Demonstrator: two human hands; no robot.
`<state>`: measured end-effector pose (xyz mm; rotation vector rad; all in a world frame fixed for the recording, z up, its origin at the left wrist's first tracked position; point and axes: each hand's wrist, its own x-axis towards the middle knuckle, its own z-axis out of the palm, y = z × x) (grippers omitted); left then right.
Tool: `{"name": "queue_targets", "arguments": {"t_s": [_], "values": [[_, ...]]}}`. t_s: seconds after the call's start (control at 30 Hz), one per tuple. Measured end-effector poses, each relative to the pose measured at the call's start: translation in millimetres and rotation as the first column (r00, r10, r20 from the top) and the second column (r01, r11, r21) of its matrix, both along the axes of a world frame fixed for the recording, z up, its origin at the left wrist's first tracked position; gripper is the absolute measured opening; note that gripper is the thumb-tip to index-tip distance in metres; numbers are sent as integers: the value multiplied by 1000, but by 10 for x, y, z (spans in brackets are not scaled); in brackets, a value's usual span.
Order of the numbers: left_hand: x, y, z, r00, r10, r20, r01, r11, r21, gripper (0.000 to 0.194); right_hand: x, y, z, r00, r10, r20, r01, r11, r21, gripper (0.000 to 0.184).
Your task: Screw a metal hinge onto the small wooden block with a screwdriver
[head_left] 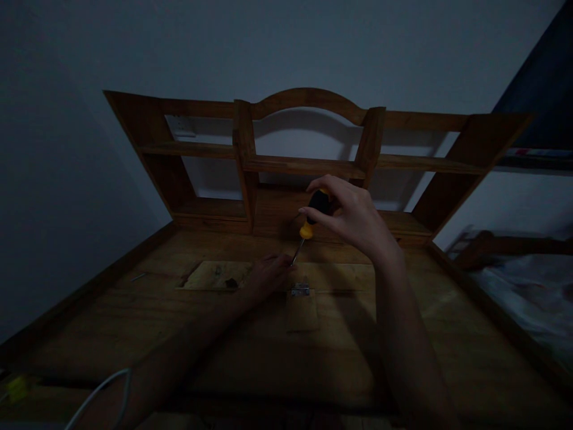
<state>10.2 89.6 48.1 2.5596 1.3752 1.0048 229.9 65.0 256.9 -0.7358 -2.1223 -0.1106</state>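
Note:
My right hand (pixel 351 218) is closed round the black and yellow handle of a screwdriver (pixel 307 229), which slants down to the left. Its thin metal shaft ends beside the fingertips of my left hand (pixel 271 273), low over the wooden desktop (pixel 250 352). Those fingers are pinched together at the tip; dim light hides what is between them. Just right of them sits a small metal hinge (pixel 300 289) on a small wooden block (pixel 302 313). Whether the tip touches a screw cannot be made out.
A wooden shelf unit (pixel 308 162) with an arched top stands along the back, against the wall. Left of my hands, a pale wood strip (pixel 210 276) has a small dark object (pixel 231 283) on it. A thin metal piece (pixel 138 277) lies further left. Raised edges run along both sides.

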Motion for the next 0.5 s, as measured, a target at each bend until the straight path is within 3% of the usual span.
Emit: {"name": "queue_targets", "arguments": {"t_s": [0.27, 0.5], "values": [[29, -61, 96, 999, -24, 23, 27, 994, -105, 15, 26, 6, 11, 1000, -19, 2, 19, 1000, 12, 24], [43, -106, 166, 996, -87, -16, 85, 993, -78, 16, 32, 8, 10, 1000, -19, 6, 19, 1000, 6, 24]]}}
